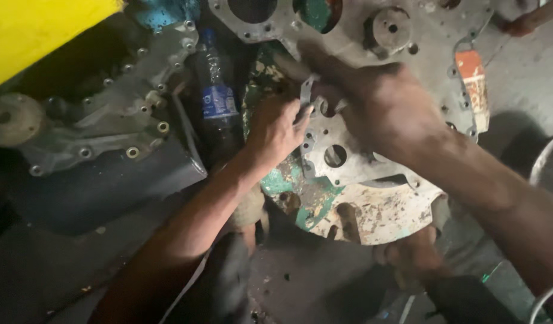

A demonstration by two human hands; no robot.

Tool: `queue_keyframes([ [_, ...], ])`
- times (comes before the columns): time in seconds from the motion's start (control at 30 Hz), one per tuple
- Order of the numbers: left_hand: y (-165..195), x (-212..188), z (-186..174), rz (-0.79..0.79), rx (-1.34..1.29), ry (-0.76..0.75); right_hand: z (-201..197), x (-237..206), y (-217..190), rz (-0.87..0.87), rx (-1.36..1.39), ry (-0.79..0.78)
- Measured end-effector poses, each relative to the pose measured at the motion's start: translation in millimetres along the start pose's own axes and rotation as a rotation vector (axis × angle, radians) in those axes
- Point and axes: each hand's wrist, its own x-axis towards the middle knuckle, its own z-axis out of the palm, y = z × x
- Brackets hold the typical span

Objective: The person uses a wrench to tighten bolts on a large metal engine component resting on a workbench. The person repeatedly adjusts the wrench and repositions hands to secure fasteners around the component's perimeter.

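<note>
- Grey metal plate (pixel 354 162), flat, drilled with round holes and small bolt holes, lies at the middle of the view on a larger worn cover; both hands meet at its upper left edge.
- Left hand (pixel 276 129): fingers curled, not spread; thumb and fingertips close on a thin grey strip (pixel 306 96) that stands up from the plate's edge. Whether the strip is loose or part of the plate cannot be told.
- Right hand (pixel 378 102): comes in from the right, back of the hand to the camera, fingers bent down and pressed together at the same strip, just beside the left hand's fingertips. The fingertips are hidden under the hand, so the exact grip cannot be told.
- Worn cover (pixel 348 210), rounded at the bottom, with patches of green paint and pale scraped metal, lies under the plate.
- Large grey casing (pixel 408 36) with wide round openings sits along the top of the view, touching the plate's upper side.
- Orange-and-white rectangular piece (pixel 473 81) sits on the casing's right edge.
- Dark plastic bottle (pixel 217 99) with a blue label and blue cap lies just left of the left hand, between the cover and a second part.
- Grey cast housing (pixel 102 120) with bolt bosses along its rim lies at the left, well apart from the hands.
- Yellow panel (pixel 42 30) fills the top left corner.
- Dark, oily floor (pixel 60 264) runs beneath everything.
</note>
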Motion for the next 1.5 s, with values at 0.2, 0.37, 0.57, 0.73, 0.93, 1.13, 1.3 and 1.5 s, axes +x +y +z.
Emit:
queue_keyframes([
  [0.2, -4.2, -5.1, 1.2, -0.078, 0.001, -0.078, 0.1, -2.3, 2.1, -0.074, 0.104, 0.166],
  [0.37, -11.8, -8.0, 5.1, 0.085, -0.079, 0.109, -13.7, -15.4, 24.0, -0.003, 0.061, 0.106],
  [0.57, -15.4, -10.3, 5.9, -0.098, -0.036, -0.11, -22.0, 1.4, -12.5, 0.108, -0.047, 0.165],
  [0.73, -15.2, -13.2, 8.8, 0.089, -0.059, 0.081, -22.1, 10.4, 4.7, 0.082, 0.26, 0.069],
  [0.93, -17.4, -11.0, 7.0, -0.067, 0.031, -0.089, -8.1, 6.3, -2.2, -0.042, 0.211, 0.186],
  [1.13, -11.6, -12.4, 7.8, 0.08, -0.01, 0.131, -37.0, 12.5, -23.6, 0.001, 0.042, 0.136],
  [1.3, -12.1, -10.9, 2.4, 0.041, 0.021, 0.053, -19.6, 18.7, -20.0, 0.251, 0.01, -0.171],
  [1.5, -11.1, -9.0, 5.6, 0.015, -0.081, -0.007, -22.9, 14.4, -10.2, 0.088, -0.095, -0.172],
])
